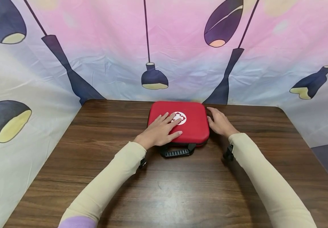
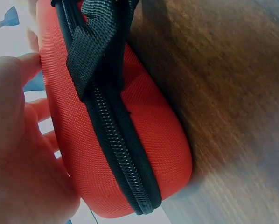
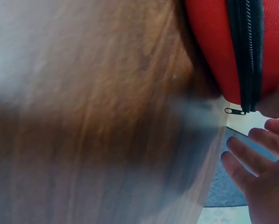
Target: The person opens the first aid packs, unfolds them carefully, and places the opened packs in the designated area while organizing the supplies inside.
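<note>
A red first-aid case (image 1: 193,126) with a white round emblem lies flat on the wooden table, its black carry handle (image 1: 177,153) pointing towards me. My left hand (image 1: 159,129) rests on the lid with fingers spread, partly covering the emblem. In the left wrist view, a closed black zipper (image 2: 118,144) runs along the case's side under the handle strap (image 2: 95,46). Beside the case's right side is my right hand (image 1: 220,123), its fingers loosely bent. The right wrist view shows the zipper pull (image 3: 235,111) hanging at the case's corner, close to those fingers (image 3: 249,156).
The dark wooden table (image 1: 178,186) has rounded far corners. Behind it hangs a cloth backdrop (image 1: 118,47) printed with lamps, close to the table's far edge. Black straps (image 1: 228,153) sit at both wrists, below the cream sleeves.
</note>
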`<state>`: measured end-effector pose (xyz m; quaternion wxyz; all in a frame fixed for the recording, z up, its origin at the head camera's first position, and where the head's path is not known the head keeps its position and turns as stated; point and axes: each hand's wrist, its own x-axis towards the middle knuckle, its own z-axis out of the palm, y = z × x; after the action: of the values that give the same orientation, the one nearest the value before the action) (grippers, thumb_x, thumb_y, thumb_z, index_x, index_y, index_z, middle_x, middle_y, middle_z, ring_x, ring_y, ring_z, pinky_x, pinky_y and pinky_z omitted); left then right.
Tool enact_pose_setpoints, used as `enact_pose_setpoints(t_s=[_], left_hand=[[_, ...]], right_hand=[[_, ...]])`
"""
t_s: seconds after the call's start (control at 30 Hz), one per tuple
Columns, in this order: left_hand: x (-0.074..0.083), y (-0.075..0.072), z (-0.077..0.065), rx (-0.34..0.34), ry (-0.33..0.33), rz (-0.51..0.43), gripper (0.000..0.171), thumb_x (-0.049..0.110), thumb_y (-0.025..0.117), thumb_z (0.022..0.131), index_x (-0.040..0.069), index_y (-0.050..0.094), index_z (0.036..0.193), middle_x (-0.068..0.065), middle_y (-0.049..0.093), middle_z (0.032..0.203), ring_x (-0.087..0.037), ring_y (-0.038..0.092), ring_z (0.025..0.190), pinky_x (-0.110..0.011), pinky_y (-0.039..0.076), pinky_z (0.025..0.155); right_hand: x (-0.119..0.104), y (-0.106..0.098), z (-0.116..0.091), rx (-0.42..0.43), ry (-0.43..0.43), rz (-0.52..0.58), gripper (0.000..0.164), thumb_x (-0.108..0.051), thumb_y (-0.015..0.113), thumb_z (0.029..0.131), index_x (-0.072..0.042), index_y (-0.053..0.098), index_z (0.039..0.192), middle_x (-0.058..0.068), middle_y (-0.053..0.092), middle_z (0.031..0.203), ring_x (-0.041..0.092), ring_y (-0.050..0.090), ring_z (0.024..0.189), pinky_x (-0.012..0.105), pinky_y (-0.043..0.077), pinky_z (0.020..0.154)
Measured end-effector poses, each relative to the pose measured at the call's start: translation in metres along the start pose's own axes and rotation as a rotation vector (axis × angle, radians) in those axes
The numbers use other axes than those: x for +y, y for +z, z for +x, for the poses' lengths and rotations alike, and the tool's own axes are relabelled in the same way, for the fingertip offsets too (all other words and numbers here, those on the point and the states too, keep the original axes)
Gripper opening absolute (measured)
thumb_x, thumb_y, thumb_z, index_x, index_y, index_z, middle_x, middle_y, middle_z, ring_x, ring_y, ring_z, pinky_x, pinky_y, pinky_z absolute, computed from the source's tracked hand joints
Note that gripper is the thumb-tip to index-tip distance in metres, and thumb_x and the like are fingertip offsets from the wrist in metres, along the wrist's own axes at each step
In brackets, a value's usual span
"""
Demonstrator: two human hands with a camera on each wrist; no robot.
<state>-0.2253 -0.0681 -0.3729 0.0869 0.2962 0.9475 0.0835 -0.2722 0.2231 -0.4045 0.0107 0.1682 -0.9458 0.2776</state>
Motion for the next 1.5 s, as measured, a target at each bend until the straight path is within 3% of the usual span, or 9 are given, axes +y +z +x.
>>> enact_pose_setpoints(t_s=[0.53, 0.7, 0.83, 1.0, 1.13, 1.33, 1.5], left_hand=[[-0.001, 0.001, -0.011, 0.031, 0.007, -0.056, 0.072, 0.056, 0.052, 0.099, 0.020, 0.036, 0.159, -0.010, 0.020, 0.167, -0.033, 0.013, 0.154, -0.046, 0.011, 0.125], [-0.002, 0.001, -0.016, 0.028, 0.024, -0.056, 0.073, 0.057, 0.050, 0.100, 0.017, 0.035, 0.159, -0.009, 0.017, 0.168, -0.029, 0.010, 0.155, -0.043, 0.008, 0.126], [-0.004, 0.002, -0.020, 0.011, 0.048, -0.064, 0.077, 0.058, 0.049, 0.100, 0.015, 0.030, 0.161, -0.007, 0.016, 0.169, -0.027, 0.008, 0.156, -0.041, 0.004, 0.126], [-0.007, 0.002, -0.025, -0.003, 0.062, -0.099, 0.079, 0.059, 0.050, 0.100, 0.014, 0.028, 0.161, -0.005, 0.017, 0.169, -0.025, 0.010, 0.155, -0.041, 0.003, 0.126], [-0.009, 0.004, -0.030, -0.003, 0.066, -0.113, 0.079, 0.059, 0.050, 0.100, 0.014, 0.029, 0.161, -0.004, 0.017, 0.169, -0.024, 0.012, 0.155, -0.041, 0.004, 0.126], [-0.010, 0.006, -0.039, -0.001, 0.060, -0.128, 0.079, 0.059, 0.051, 0.099, 0.015, 0.029, 0.161, -0.003, 0.018, 0.169, -0.022, 0.011, 0.155, -0.040, 0.003, 0.126], [-0.010, 0.007, -0.046, 0.010, 0.068, -0.130, 0.078, 0.059, 0.049, 0.100, 0.014, 0.030, 0.161, -0.003, 0.017, 0.169, -0.021, 0.010, 0.155, -0.040, 0.002, 0.126]], right_hand=[[-0.003, 0.001, 0.013, -0.037, 0.027, 0.109, 0.045, -0.006, 0.042, 0.106, 0.008, 0.039, 0.149, 0.030, 0.044, 0.148, 0.042, 0.048, 0.132, 0.056, 0.041, 0.107], [-0.008, 0.004, 0.016, -0.061, 0.026, 0.132, 0.044, -0.006, 0.037, 0.107, 0.007, 0.040, 0.150, 0.029, 0.047, 0.145, 0.037, 0.057, 0.109, 0.049, 0.046, 0.092], [-0.011, 0.007, 0.019, -0.075, 0.029, 0.143, 0.045, -0.004, 0.035, 0.106, 0.006, 0.041, 0.150, 0.028, 0.054, 0.135, 0.031, 0.053, 0.086, 0.043, 0.042, 0.081], [-0.012, 0.010, 0.022, -0.082, 0.028, 0.157, 0.045, 0.000, 0.036, 0.104, 0.006, 0.045, 0.147, 0.024, 0.063, 0.120, 0.025, 0.049, 0.073, 0.039, 0.040, 0.076], [-0.012, 0.012, 0.024, -0.088, 0.024, 0.176, 0.045, 0.002, 0.038, 0.101, 0.006, 0.049, 0.144, 0.024, 0.065, 0.107, 0.027, 0.048, 0.074, 0.040, 0.040, 0.077], [-0.009, 0.015, 0.029, -0.119, 0.014, 0.226, 0.043, 0.007, 0.041, 0.099, 0.006, 0.055, 0.140, 0.025, 0.063, 0.127, 0.033, 0.060, 0.100, 0.042, 0.047, 0.087], [-0.008, 0.016, 0.030, -0.131, 0.016, 0.240, 0.041, 0.009, 0.040, 0.099, 0.006, 0.059, 0.135, 0.026, 0.063, 0.128, 0.032, 0.059, 0.099, 0.040, 0.045, 0.083]])
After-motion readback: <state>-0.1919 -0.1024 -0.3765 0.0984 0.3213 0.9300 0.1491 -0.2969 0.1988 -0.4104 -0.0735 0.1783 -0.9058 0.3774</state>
